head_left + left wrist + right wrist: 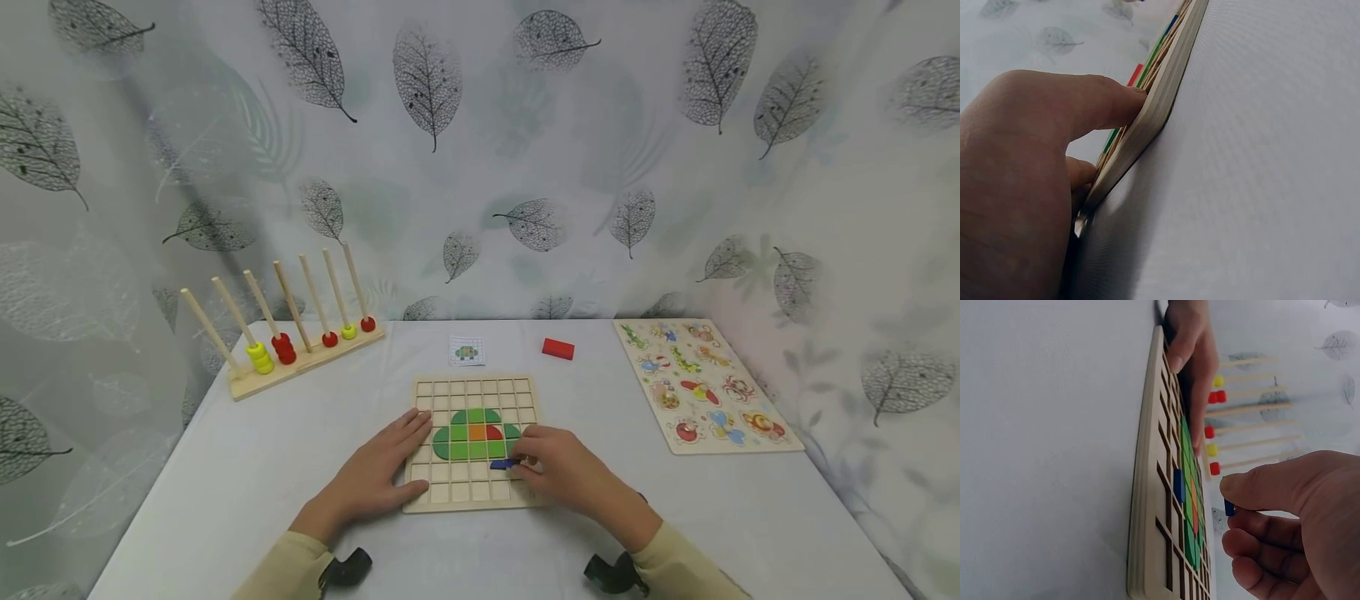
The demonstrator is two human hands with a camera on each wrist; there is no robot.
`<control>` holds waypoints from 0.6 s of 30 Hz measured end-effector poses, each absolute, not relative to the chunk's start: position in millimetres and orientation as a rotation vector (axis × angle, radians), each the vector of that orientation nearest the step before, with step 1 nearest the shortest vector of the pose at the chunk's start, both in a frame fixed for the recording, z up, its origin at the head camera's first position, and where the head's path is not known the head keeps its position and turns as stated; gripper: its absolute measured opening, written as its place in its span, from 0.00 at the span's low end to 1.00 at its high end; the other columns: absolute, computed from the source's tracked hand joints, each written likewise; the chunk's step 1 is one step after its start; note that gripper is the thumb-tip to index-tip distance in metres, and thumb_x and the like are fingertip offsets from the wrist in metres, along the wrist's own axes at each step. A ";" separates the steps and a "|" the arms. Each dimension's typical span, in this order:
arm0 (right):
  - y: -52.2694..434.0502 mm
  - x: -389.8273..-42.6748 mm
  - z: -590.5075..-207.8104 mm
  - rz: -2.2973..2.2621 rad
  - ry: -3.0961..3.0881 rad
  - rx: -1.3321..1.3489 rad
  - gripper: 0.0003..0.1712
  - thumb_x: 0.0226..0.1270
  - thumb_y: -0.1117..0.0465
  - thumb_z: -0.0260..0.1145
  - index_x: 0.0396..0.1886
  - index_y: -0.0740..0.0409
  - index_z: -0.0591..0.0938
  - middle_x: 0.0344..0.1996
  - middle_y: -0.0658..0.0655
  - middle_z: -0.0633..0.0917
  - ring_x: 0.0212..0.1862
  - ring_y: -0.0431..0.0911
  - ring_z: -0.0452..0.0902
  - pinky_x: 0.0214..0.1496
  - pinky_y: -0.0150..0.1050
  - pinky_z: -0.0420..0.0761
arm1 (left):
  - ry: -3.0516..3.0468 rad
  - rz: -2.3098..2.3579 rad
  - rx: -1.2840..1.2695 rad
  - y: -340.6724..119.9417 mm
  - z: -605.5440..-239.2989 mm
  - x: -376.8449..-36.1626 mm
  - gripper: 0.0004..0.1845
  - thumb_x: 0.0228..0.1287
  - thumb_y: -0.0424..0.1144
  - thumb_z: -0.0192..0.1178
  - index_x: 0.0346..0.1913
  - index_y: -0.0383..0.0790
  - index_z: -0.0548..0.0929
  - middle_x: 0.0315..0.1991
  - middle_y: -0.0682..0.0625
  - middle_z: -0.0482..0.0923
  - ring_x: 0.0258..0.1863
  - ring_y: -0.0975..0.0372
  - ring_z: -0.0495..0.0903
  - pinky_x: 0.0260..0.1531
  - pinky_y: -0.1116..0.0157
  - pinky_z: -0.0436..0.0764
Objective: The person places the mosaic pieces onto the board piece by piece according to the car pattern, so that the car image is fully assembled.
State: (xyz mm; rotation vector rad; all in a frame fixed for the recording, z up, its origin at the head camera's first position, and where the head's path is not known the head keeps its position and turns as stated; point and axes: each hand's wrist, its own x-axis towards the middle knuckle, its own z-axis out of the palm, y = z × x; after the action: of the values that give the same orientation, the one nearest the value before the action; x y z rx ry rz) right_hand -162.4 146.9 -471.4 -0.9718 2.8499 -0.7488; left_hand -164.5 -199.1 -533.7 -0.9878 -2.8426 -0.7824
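A wooden grid board lies at the table's near centre. It carries a green dome of tiles with an orange and a red one. My left hand rests flat on the board's left side, its thumb pressing the edge. My right hand hovers at the board's lower right and pinches a small blue piece between thumb and forefinger. Another blue tile sits in a cell just below the green shape.
At the back left stands a wooden rod stand with red and yellow rings. A small pattern card and a red block lie behind the board. An animal peg puzzle lies at the right.
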 end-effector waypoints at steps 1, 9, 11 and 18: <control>145.3 -162.7 -472.2 -0.750 2.840 -0.971 0.07 0.68 0.60 0.82 0.43 0.49 0.93 0.35 0.38 0.82 0.38 0.36 0.77 0.43 0.32 0.84 | -2.839 -0.782 -0.990 -199.3 -533.8 -164.7 0.48 0.71 0.61 0.63 0.85 0.37 0.65 0.86 0.49 0.58 0.86 0.53 0.52 0.79 0.45 0.62; 136.0 -162.6 -478.1 -0.726 2.799 -0.997 0.06 0.67 0.61 0.82 0.43 0.50 0.94 0.35 0.39 0.83 0.37 0.34 0.76 0.41 0.30 0.83 | -2.821 -0.795 -0.993 -199.3 -534.3 -164.9 0.48 0.71 0.61 0.64 0.85 0.37 0.65 0.86 0.49 0.59 0.86 0.52 0.53 0.79 0.44 0.63; 134.9 -162.2 -479.8 -0.709 2.805 -1.016 0.06 0.67 0.61 0.82 0.42 0.50 0.94 0.35 0.39 0.83 0.37 0.34 0.76 0.41 0.29 0.83 | -2.822 -0.796 -0.993 -199.3 -534.4 -164.9 0.48 0.71 0.61 0.64 0.85 0.37 0.65 0.86 0.49 0.59 0.86 0.53 0.53 0.79 0.44 0.63; 132.2 -161.8 -483.9 -0.661 2.820 -1.057 0.06 0.66 0.61 0.82 0.42 0.51 0.94 0.35 0.41 0.84 0.36 0.35 0.75 0.42 0.30 0.83 | -2.839 -0.779 -0.989 -199.2 -533.1 -164.3 0.48 0.71 0.62 0.64 0.85 0.37 0.65 0.86 0.49 0.58 0.86 0.53 0.52 0.79 0.44 0.63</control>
State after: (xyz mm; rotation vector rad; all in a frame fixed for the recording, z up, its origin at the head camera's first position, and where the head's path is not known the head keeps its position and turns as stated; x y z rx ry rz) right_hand -161.8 132.2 -483.9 -1.0573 2.8201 -0.6606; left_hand -164.3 -199.2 -533.1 -0.9891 -2.8385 -0.7791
